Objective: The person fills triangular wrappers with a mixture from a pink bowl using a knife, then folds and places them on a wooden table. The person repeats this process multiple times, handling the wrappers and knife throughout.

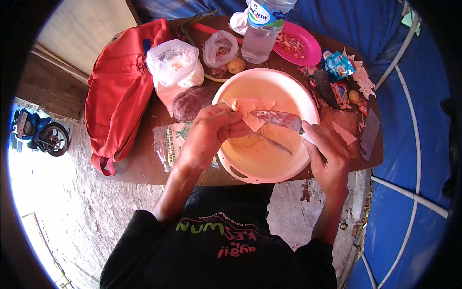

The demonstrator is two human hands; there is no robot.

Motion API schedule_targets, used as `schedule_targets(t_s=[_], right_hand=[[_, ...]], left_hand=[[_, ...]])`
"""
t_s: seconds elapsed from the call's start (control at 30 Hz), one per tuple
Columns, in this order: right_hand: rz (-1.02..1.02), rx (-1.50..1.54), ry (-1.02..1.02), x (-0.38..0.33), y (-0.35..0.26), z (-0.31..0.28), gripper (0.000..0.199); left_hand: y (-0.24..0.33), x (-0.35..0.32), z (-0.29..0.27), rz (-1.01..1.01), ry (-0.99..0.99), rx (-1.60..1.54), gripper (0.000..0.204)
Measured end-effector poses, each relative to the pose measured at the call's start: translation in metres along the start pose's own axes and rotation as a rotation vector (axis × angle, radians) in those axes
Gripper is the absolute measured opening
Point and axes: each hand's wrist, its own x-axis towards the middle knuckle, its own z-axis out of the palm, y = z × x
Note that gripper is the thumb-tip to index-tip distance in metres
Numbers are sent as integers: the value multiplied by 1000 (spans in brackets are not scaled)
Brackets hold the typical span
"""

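The left hand (211,127) pinches a pale triangular wrapper (245,106) between its thumb and fingers, holding it over the basin. The right hand (327,147) is closed around the handle of a knife (279,118), its smeared blade pointing left, with the tip overlapping the wrapper. Below both hands stands a round, light-coloured plastic basin (264,79) with a yellowish residue inside and a metal utensil (276,144) lying in it.

Just left of the basin on the brown table (137,154) are a flat clear-plastic packet (166,144) and a dark purplish rounded lump (192,103). Behind the lump stands an open white plastic bag (180,70), and near that a smaller bag (221,50) beside a potato (236,65). Farther back come a clear water bottle (257,43) and a pink plate (313,45) bearing chopped bits.

On the right lie a teal pouch (338,66), a smaller potato (354,97) and another pale triangular piece (344,133). A red bag (118,91) covers the table's left end. Beyond are a parked motorbike (45,137), far left, and blue tarpaulin (409,231), right.
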Motion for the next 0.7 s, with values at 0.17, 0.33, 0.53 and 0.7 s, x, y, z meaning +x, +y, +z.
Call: schedule_targets(t_s=[0.17,0.33,0.53,0.7], right_hand=[[22,20,-42,1,6,1,46],[65,18,-1,3,6,-5,43],[213,98,36,1,0,-7,37],[394,5,-97,8,6,-9,26]], left_hand=[[0,-3,2,-35,-11,71,31],[0,-1,-6,-89,15,106,30],[2,-6,-5,-56,123,162,30],[7,-6,-2,55,155,221,31]])
